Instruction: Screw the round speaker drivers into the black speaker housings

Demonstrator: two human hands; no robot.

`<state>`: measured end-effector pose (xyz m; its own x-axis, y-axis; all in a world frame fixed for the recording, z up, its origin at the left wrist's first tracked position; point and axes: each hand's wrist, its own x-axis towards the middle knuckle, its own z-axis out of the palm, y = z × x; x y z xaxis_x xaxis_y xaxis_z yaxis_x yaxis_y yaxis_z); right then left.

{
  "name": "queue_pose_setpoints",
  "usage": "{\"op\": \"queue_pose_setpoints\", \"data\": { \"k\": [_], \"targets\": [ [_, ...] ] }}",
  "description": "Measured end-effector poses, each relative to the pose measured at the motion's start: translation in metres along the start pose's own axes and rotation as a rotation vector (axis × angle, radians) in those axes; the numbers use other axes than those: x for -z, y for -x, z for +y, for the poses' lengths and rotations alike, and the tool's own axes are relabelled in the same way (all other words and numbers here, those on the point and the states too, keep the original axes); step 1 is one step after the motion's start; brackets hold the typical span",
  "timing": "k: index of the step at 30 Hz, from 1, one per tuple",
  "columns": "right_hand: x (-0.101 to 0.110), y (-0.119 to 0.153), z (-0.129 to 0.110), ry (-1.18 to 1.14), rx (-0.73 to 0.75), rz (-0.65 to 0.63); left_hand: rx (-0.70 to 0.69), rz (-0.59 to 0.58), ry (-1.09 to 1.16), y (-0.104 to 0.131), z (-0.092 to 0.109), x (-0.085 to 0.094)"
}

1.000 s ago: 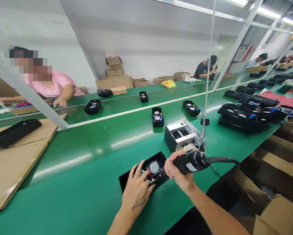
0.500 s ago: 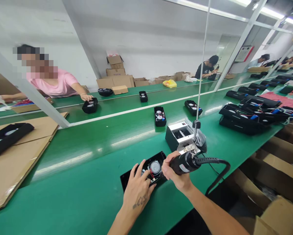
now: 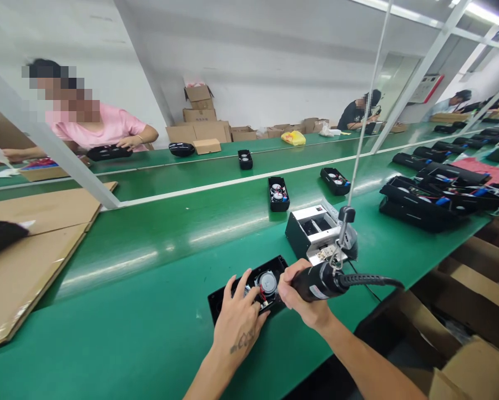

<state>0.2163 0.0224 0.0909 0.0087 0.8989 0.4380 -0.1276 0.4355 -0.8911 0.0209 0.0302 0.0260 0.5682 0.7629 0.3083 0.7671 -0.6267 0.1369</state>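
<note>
On your far left, a flat cardboard sheet (image 3: 45, 244) carries a black casing (image 3: 1, 236), partly out of view. Beyond it, a co-worker in a pink top (image 3: 101, 128) touches another black casing (image 3: 103, 153). Nearer you, your left hand (image 3: 237, 318) lies with fingers spread over the open black speaker box (image 3: 258, 271), which sits angled on the green surface (image 3: 128, 333). Inside, a round grey speaker (image 3: 268, 283) shows just right of your fingers. Your right hand (image 3: 302, 294) is wrapped around a black corded power tool (image 3: 319, 281) at the box's right end; the tool's tip is hidden. Behind the tool stands a white-and-black machine (image 3: 313, 214). Farther right, more open black casings (image 3: 434, 208) are piled together.
</note>
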Motion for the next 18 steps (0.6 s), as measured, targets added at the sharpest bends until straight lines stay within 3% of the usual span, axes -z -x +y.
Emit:
{"op": "queue_pose_setpoints", "data": {
  "k": [7,13,18],
  "targets": [
    [-0.005,-0.001,-0.003,0.037,0.002,-0.03,0.002,0.01,0.035,0.001,-0.002,0.0],
    [-0.012,-0.003,0.001,0.098,0.028,-0.018,0.027,-0.071,0.097,-0.008,-0.007,0.007],
    [-0.003,-0.005,-0.01,-0.026,0.045,0.051,-0.018,0.005,0.204,0.0,-0.036,0.02]
  ]
}}
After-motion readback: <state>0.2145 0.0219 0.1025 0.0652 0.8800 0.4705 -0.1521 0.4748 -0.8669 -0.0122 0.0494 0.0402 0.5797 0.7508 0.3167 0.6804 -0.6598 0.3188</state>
